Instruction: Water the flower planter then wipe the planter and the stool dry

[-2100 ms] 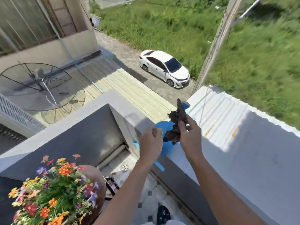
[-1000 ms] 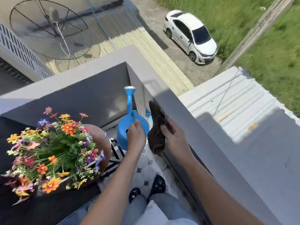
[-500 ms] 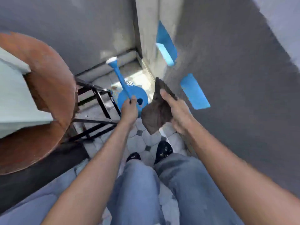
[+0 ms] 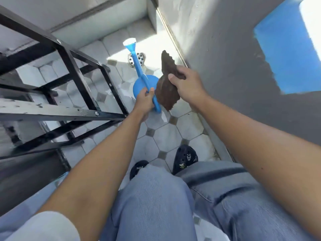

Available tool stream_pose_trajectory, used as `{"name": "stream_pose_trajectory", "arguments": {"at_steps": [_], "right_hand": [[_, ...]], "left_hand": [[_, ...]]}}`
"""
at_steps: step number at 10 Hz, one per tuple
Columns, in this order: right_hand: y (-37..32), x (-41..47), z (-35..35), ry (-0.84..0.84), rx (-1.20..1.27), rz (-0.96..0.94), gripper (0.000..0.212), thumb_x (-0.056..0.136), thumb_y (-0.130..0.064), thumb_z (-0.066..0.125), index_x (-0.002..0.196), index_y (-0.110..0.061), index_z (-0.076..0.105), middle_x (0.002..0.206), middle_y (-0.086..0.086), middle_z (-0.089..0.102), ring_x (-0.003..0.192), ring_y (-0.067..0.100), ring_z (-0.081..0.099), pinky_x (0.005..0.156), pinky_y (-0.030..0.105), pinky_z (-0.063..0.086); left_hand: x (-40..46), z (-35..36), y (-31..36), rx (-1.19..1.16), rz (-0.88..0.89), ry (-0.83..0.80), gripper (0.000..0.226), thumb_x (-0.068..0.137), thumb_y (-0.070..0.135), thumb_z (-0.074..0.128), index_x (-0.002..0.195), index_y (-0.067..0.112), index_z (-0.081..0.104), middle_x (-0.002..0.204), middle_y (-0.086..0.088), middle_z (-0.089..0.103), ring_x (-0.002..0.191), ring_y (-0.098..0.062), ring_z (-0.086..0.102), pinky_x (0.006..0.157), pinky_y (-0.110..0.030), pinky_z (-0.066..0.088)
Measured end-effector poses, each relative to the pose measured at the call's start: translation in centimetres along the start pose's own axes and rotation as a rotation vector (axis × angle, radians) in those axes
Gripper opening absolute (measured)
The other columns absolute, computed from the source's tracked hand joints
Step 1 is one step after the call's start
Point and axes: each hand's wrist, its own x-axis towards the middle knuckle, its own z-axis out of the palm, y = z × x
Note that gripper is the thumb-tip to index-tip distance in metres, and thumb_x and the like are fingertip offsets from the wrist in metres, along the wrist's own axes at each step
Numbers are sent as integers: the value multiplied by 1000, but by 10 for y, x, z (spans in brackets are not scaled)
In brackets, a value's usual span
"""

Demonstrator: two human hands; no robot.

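A blue watering can (image 4: 139, 84) is low over the tiled floor, its long spout and white rose pointing away from me. My left hand (image 4: 145, 101) grips its blue handle. My right hand (image 4: 187, 84) holds a brown cloth (image 4: 166, 87) just right of the can, the cloth hanging down and sticking up past my fingers. The black metal frame of the stool (image 4: 76, 87) fills the left side, seen from above its legs. The flower planter is out of view.
A round floor drain (image 4: 138, 59) lies under the spout in a sunlit patch. The grey balcony wall (image 4: 225, 58) with blue patches (image 4: 291, 54) rises on the right. My jeans and dark shoes (image 4: 185, 158) are below on the white tiles (image 4: 166, 134).
My view has tipped further down and closer to the floor. The can, taken from the wall ledge earlier, has come down beside the stool legs. The planter has left the view. The cloth stays in my right hand.
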Motion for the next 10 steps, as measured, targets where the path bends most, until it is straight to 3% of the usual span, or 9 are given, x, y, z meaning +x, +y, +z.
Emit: {"name": "stream_pose_trajectory", "arguments": {"at_steps": [1,2,3,4,5,6,7,9,10], "right_hand": [[-1,12,5,-113,143,-41,17,97,-7,55,106,-15,67,90,2,70,78,13,67,65,23,54],[-8,13,4,-268,309,4,21,99,-6,52,114,-14,65,99,5,71,89,18,70,75,34,57],[-12,14,3,-415,450,97,24,100,-9,52,119,-16,63,107,5,72,98,23,69,88,46,54],[-12,16,3,-456,451,176,24,100,-14,54,122,-17,62,112,6,71,104,25,68,92,51,53],[-1,21,5,-362,339,205,24,98,-18,60,121,-15,64,108,6,73,96,24,70,87,50,56],[17,25,8,-281,224,231,23,98,-13,60,120,-13,65,104,6,71,78,17,72,64,35,62],[40,32,15,-230,132,258,28,98,-5,56,126,-8,62,107,8,68,75,13,68,56,27,60],[51,25,17,-137,-165,271,52,100,-17,53,150,-14,38,139,12,53,118,22,56,103,35,44],[18,-2,4,-184,-272,194,47,103,-18,47,150,-16,40,151,10,45,139,23,43,114,32,33]], "left_hand": [[6,2,-5,84,7,-34,24,92,32,58,101,10,60,87,-11,66,66,-16,61,50,-25,51],[10,-5,-3,59,-22,116,38,89,40,53,109,10,63,91,-7,69,86,-24,63,66,-32,52],[-3,-21,7,-200,-128,129,62,88,69,32,102,20,69,104,-2,71,102,-28,66,87,-40,53],[-16,-38,16,-543,-142,-124,79,84,75,34,123,14,64,128,-9,66,122,-28,60,104,-43,47],[-24,-44,22,-518,-62,-105,47,93,48,52,120,11,64,118,-9,70,108,-24,67,95,-43,54],[-15,-45,18,-282,56,55,24,94,25,59,114,13,65,103,-4,73,89,-17,70,74,-36,59],[2,-45,8,-113,75,111,23,92,23,60,112,14,63,105,-7,74,95,-19,70,85,-43,59],[0,-38,13,173,-46,69,59,91,38,56,141,11,43,111,-1,66,111,-23,63,100,-43,50],[-41,-35,43,476,-5,107,65,96,39,49,150,7,30,122,-3,58,114,-20,54,97,-30,41]]}}
